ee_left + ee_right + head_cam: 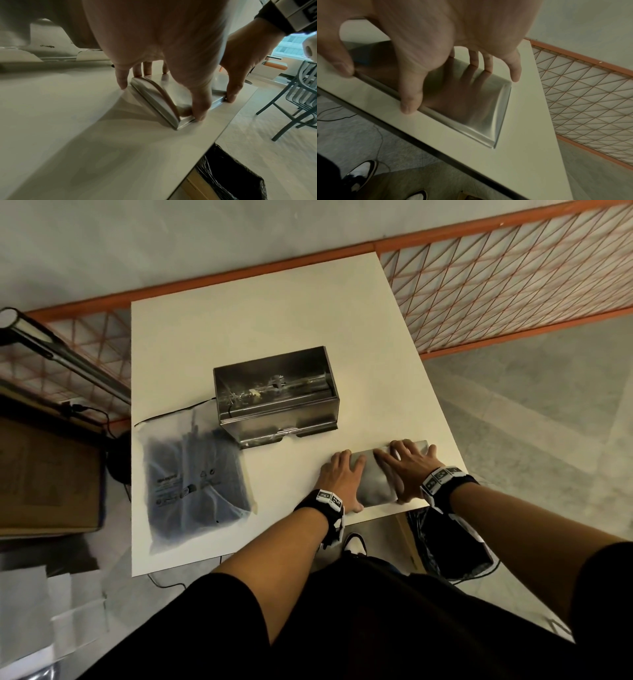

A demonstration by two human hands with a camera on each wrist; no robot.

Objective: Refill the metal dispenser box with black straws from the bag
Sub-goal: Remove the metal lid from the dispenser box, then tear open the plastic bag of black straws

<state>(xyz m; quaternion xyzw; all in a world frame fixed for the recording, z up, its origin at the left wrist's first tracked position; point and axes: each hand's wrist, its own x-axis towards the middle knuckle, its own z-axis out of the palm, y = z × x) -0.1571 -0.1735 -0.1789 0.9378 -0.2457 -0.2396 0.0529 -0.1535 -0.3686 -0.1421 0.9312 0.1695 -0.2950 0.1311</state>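
Your dispenser box [275, 398] stands open-topped near the middle of the desk [239, 320], and its lid [375, 477] lies flat on the desk in front of the box and a little to its right, close to the near edge. So the opening step looks done. The inside of the box shows only reflections and perhaps a few stray bits; I can't tell whether any straws remain in it.

Both of your hands are on the lid. Your left hand [337, 477] has its fingers spread over the lid's left end with the thumb hooked at the near edge; your right hand [407, 470] lies likewise over the right end, fingertips near the far edge and thumb at the near one. From the wrist views the thumbs pinch against the rim, so you seem to be gripping it rather than just resting.

Everything else is left to do. The bag of black straws [195, 477] lies just left of the box, touching or nearly touching its front corner, and looks unopened.

A thin black cable [171, 414] runs along the desk from the box's left side past the bag's far edge. A bin with a black liner [229, 173] stands on the floor below the lid's corner of the desk. An orange mesh railing [513, 278] runs behind the box. Nothing blocks the path from bag to box.
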